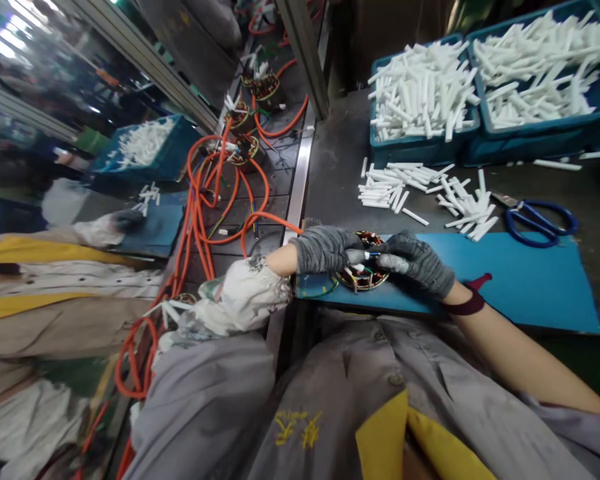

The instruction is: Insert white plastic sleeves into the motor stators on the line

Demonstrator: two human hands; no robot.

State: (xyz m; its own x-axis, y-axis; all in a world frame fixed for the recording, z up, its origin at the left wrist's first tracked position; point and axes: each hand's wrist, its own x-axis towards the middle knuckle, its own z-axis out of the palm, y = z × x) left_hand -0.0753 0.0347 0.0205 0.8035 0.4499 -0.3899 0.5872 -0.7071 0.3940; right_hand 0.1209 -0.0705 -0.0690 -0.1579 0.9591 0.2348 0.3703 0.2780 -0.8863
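A motor stator (364, 280) with copper windings and colored leads lies on the blue mat (520, 273). My left hand (327, 250), in a grey glove with pale fingertips, is over its left side, fingers closed on a short white sleeve (367, 255). From the right, my right hand (415, 261), gloved alike, pinches a thin blue wire (375, 253) at the sleeve's end. The fingers partly cover the stator and the wire ends. Loose white sleeves (387, 187) lie just beyond my hands.
Blue-handled scissors (535, 223) lie at the right. Behind stand blue bins (375, 143) heaped with white sleeves. To the left, a conveyor line (275, 180) carries more stators (245, 150) and orange cables (195, 200). A co-worker's gloved hand (125, 223) is across it. A metal post (305, 60) rises ahead.
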